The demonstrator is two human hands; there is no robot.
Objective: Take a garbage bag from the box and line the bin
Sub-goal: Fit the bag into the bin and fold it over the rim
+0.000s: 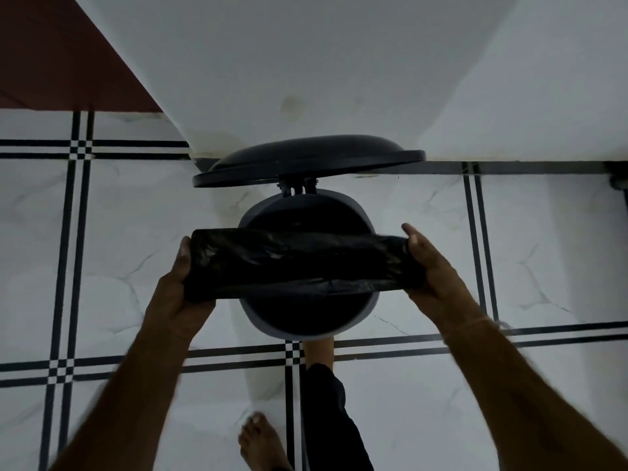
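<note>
A round grey pedal bin [272, 328] stands on the tiled floor against a white wall, its dark lid [306, 161] tilted up and open. A black garbage bag [299, 263] is stretched flat across the bin's mouth, just above the rim. My left hand [180, 290] grips the bag's left end. On the other side my right hand [431, 270] grips its right end. The inside of the bin is dark. No box is in view.
White marble floor tiles [543, 253] with black line borders surround the bin. One bare foot [319, 351] is at the front base of the bin, where its pedal would be; the other foot [261, 440] stands lower down. A red-brown surface [51, 52] is at the top left.
</note>
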